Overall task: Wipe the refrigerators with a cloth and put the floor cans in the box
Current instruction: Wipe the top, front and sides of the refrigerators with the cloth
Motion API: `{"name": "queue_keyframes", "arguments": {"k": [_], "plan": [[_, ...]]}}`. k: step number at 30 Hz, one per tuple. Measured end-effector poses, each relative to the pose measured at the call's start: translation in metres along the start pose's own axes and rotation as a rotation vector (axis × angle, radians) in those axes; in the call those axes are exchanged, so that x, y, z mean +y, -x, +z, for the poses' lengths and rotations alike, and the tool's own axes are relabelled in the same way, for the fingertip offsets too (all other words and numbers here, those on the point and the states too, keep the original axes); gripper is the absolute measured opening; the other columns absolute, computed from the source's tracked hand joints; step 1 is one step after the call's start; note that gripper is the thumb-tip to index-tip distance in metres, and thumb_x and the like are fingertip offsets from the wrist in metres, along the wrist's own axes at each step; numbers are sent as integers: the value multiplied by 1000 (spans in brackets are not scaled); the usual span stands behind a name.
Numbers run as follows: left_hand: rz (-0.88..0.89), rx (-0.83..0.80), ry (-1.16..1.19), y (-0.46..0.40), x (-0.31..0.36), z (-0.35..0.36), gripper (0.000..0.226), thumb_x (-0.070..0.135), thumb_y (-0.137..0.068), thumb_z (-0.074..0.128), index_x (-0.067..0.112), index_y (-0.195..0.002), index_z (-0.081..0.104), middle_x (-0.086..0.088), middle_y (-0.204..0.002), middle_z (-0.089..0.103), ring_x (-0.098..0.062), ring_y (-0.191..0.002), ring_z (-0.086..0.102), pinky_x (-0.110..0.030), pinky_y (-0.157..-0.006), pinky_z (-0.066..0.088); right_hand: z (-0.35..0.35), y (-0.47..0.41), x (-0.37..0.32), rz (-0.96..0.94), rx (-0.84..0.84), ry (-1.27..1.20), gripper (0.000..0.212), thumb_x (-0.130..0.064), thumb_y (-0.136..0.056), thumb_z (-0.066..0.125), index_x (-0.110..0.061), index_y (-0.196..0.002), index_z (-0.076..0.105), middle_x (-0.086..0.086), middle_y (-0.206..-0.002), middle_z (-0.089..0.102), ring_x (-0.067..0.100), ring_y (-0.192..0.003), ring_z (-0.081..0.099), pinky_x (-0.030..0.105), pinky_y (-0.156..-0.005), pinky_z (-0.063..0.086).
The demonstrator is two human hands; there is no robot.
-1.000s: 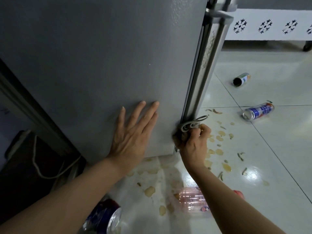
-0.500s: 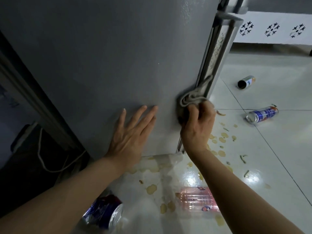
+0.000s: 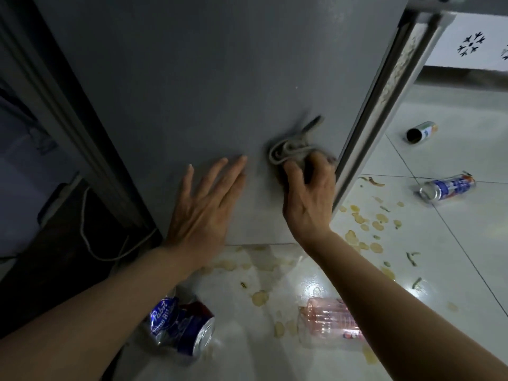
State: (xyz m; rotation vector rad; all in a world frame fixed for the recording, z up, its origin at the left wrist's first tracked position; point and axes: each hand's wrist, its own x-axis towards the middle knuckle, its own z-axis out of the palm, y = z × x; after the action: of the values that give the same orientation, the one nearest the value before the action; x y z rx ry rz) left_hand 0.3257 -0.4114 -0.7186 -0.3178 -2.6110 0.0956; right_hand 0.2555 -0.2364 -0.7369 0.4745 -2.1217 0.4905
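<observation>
Against the grey refrigerator (image 3: 206, 86) side, my right hand (image 3: 309, 198) grips the bunched cloth (image 3: 291, 151); my left hand (image 3: 204, 207) lies flat, fingers spread. On the floor (image 3: 453, 270): crushed blue can (image 3: 182, 327) near left, pink bottle (image 3: 328, 321), two cans (image 3: 446, 187) far right amid spilled scraps (image 3: 365, 224).

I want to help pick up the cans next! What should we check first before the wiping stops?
1. Cloth gripped by right hand: ok.
2. Left hand flat on fridge side, steady: ok.
3. Fridge side wiped clean: cannot tell, too dim.
4. Cans off the floor: not ok; crushed can, striped can and far can lie there.
5. Box nearby: cannot tell, not in view.
</observation>
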Motion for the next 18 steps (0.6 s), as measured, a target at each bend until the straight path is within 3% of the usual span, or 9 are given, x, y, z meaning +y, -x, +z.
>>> {"name": "queue_keyframes", "arguments": {"k": [3, 5, 8, 13, 15, 18], "plan": [[-14, -13, -40, 11, -11, -1, 57, 9, -80, 35, 12, -137, 43, -2, -154, 29, -24, -135, 35, -59, -104, 27, 8, 38, 2, -427, -275, 245, 37, -16, -76, 56, -24, -112, 51, 13, -113, 44, 28, -87, 46, 34, -72, 44], [-14, -36, -52, 17, -18, -2, 59, 7, -78, 37, 12, -136, 44, -2, -153, 30, -26, -134, 39, -61, -103, 27, 7, 49, 2, -538, -395, 305, 37, -16, -72, 65, -24, -108, 61, 12, -108, 57, 27, -83, 56, 33, -71, 48], [-47, -55, -26, 25, -29, -5, 66, 3, -70, 46, 12, -136, 45, -3, -152, 32, -28, -133, 41, -62, -103, 27, 2, 31, -11, -497, -302, 228, 32, -13, -83, 51, -23, -113, 51, 12, -111, 47, 27, -86, 49, 36, -75, 38], [-162, -75, 35, 32, -49, -15, 68, 11, -68, 37, 13, -136, 44, -3, -152, 31, -28, -133, 37, -62, -100, 30, 9, -25, -42, -291, -3, 111, 42, -15, -84, 40, -21, -125, 44, 11, -120, 33, 29, -97, 38, 38, -80, 28], [-170, -82, 61, 37, -57, -16, 71, 7, -67, 48, 12, -138, 42, -3, -154, 28, -28, -135, 36, -60, -100, 31, 17, -14, -46, -367, -10, 139, 43, -13, -87, 37, -21, -129, 43, 13, -122, 33, 30, -97, 38, 40, -81, 30], [-171, -40, 137, 43, -63, -16, 82, -2, -63, 62, 12, -141, 38, -4, -155, 26, -23, -140, 28, -59, -104, 28, 27, 19, -41, -671, -195, 241, 42, -11, -90, 41, -22, -129, 53, 13, -120, 37, 28, -91, 40, 38, -80, 33]]}}
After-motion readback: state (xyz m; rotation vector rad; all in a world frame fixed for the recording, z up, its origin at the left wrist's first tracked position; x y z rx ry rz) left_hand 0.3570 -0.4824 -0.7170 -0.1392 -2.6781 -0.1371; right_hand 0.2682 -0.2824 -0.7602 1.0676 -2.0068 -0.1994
